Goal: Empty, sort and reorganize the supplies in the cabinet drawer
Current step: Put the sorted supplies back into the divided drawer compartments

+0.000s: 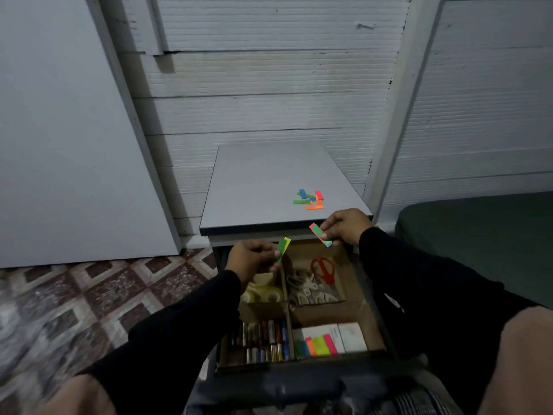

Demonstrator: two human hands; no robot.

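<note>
Both hands held above the open drawer: left hand pinched green-yellow tabs, right hand pinched pink-green tabs, apparently for sorting by colour onto the desk.

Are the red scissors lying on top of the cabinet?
No, the red scissors lie inside the open drawer, in its far right compartment; only loose coloured tabs lie on the cabinet top.

We see the drawer open below the cabinet top | tabs on top, right | batteries front-left | scissors back-right compartment
</note>
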